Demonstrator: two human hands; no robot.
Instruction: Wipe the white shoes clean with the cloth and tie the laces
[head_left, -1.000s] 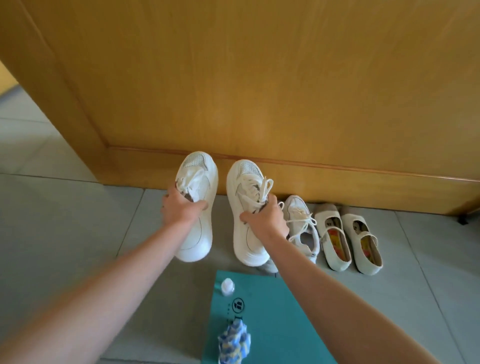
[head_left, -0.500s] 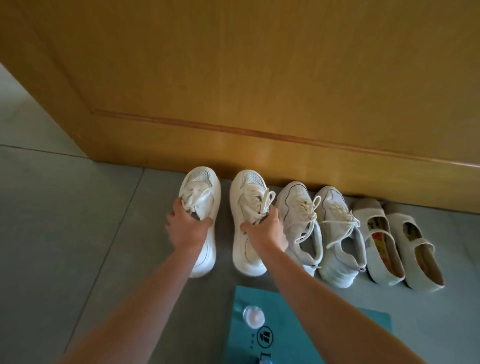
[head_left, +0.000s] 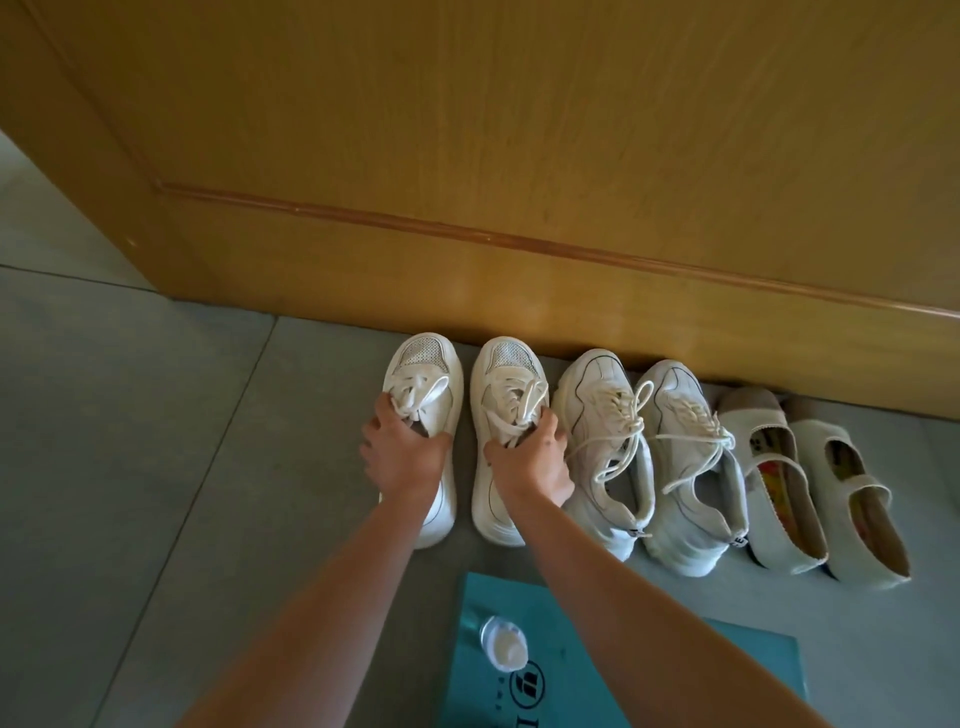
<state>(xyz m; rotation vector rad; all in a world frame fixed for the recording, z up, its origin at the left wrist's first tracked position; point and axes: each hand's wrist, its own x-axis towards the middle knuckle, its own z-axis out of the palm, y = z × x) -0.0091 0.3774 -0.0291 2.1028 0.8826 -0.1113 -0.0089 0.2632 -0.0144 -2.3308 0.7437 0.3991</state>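
The two white shoes stood side by side on the grey tiled floor (head_left: 130, 467), soles down. Each had its long axis running away from the person, toe pointing at the foot of the wooden panel (head_left: 519, 156) and heel toward the camera. The left shoe (head_left: 423, 358) and the right shoe (head_left: 506, 364) lay nearly parallel with a narrow strip of floor between them. Their laces sat in a loose tangle over the tongues.

The left hand (head_left: 405, 457) gripped the left shoe at its opening, fingers curled in by the tongue and thumb across the collar. The right hand (head_left: 530, 462) held the right shoe the same way, fingers hooked over the far side of the collar.

Just beside the right shoe stood a second pair of white sneakers (head_left: 597, 441), toes to the panel, laces trailing. Beyond them sat a pair of pale strap flats (head_left: 769, 483).

Nearer the person, between the forearms, lay a teal mat (head_left: 623, 665) with a small white-capped bottle (head_left: 506, 644) on it.
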